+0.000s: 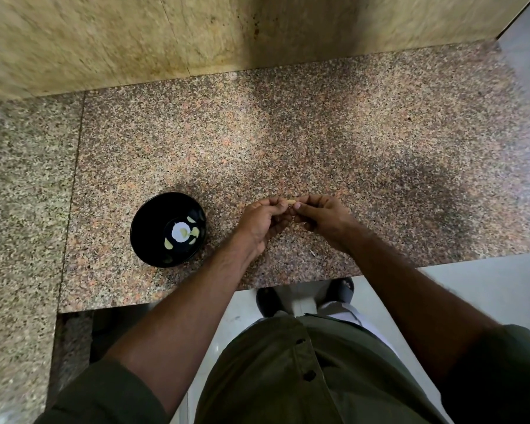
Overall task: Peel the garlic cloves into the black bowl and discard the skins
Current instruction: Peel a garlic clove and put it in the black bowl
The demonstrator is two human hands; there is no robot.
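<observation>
Small pale garlic clove [290, 203] up off the table, pinched between both hands at the fingertips. Left hand [262, 223] curled round its left end, thumb and forefinger closed on it; right hand [322, 220] meeting it from the other side, grip tight on the right end, remaining fingers folded under. Both hands hovering over the near middle of the speckled pink-brown granite table [288, 133], knuckles nearly touching.

Just left of the left hand, resting on the table: round glossy black bowl [168, 229], upright. Inside it, several peeled yellowish cloves [195, 231] scattered round a white glare spot on the bottom.

On the table between the wrists, close to the near edge, one thin pale scrap [313, 254], too small to identify.

Behind, mottled beige stone wall [166, 41] rising from the table's far edge. Below, olive-green buttoned shirt [288, 377] and pale floor tiles [487, 286].
</observation>
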